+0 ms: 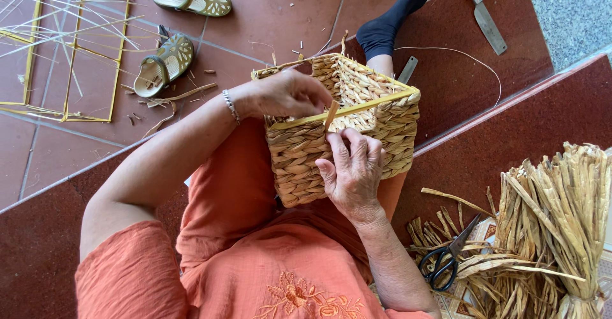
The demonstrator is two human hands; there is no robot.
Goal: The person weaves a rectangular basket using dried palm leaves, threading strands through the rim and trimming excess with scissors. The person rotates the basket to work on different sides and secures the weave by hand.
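Note:
A square woven straw basket (376, 128) with a yellow rim frame rests on my lap. My left hand (287, 94), a bracelet at its wrist, reaches over the near rim and grips it at the top left. My right hand (352, 169) presses against the basket's near wall and pinches a flat tan straw strand (331, 115) that stands up across the rim.
A bundle of dried straw (554, 217) lies at the right with black scissors (446, 258) on it. A large knife (482, 14) and a small blade (407, 69) lie on the red step. Two sandals (167, 64) and a yellow frame (70, 51) sit on the tiled floor.

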